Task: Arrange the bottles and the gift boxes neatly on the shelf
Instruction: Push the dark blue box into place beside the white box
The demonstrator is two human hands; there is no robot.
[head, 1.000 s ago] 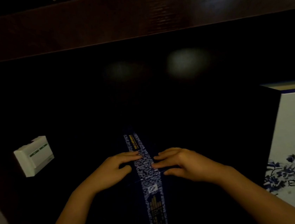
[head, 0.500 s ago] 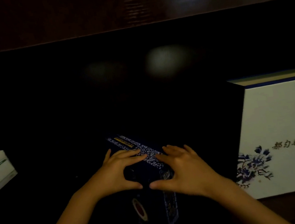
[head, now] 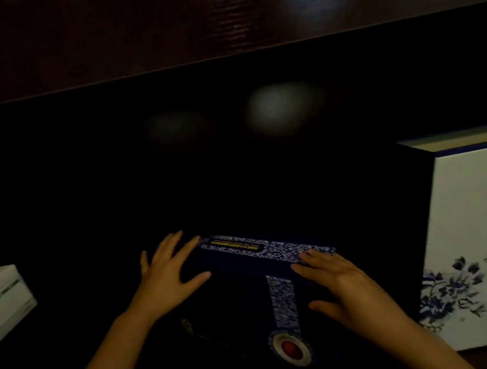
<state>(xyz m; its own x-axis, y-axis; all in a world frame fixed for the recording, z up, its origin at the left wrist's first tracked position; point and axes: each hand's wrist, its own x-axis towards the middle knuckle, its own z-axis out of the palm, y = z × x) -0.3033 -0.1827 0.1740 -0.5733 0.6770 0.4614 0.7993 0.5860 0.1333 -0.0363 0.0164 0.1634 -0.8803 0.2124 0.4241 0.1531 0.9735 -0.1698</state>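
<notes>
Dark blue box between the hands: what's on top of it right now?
On the dark blue box, the left hand lies flat at the top's left end and the right hand covers its right corner. A patterned strip shows between them. Under the palms is hidden.

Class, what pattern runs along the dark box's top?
A blue-and-white swirling floral band on the dark box, seen from the head camera.

Both bare forearms reach in from 6 o'clock. The left hand (head: 167, 276) lies flat, fingers spread toward 1 o'clock. The right hand (head: 343, 286) is flat too, fingers aimed at 11 o'clock, thumb out.
</notes>
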